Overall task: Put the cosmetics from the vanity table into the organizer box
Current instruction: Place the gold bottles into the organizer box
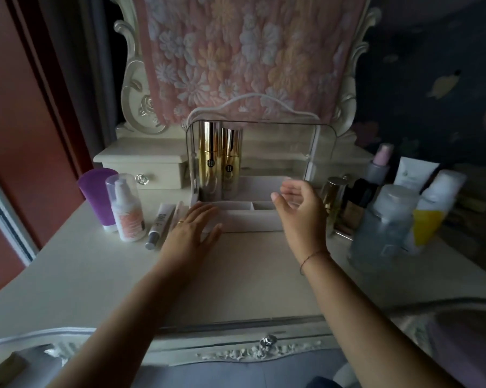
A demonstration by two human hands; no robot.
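Neither grip holds anything: left hand [193, 229] lies flat, fingers spread, on the cream-white vanity bench [96, 275], touching the front-left corner of the clear acrylic organizer box w/ white compartment base [244, 217]. Right hand [299, 212] hovers loosely curled and empty over the box's front-right, fingers apart, nothing between them.

Inside the box, back-left: two tall gold metallic bottles [219, 161], upright, side by side. Front tray compartments look bare.

Still on the bench, left of the box: purple squeeze tube standing on its cap [99, 197], white pump bottle w/ orange label under a clear dome cap [127, 208], and slim pale tubes lying flat [160, 225] just beside the left hand. Right of the box: gold-capped bottle [332, 197], dark small bottles [358, 203], large clear bottle of pale liquid [383, 228], white-and-yellow bottle [432, 208], white tube [414, 175], pink-topped spray bottle [380, 163].

Step, as I judge it: between items, approx. early in the task — two in, most out. The left hand seems to steady the box; the right looks free to fetch. Next move prob. calls for a reach right to the gold-capped bottle, closest to that hand, gripped upright and set down beside the gold pair w/o knocking them.

Writing: dark round marks on the gold bottles and print on the orange label, all too blurred to read; no brand legible.
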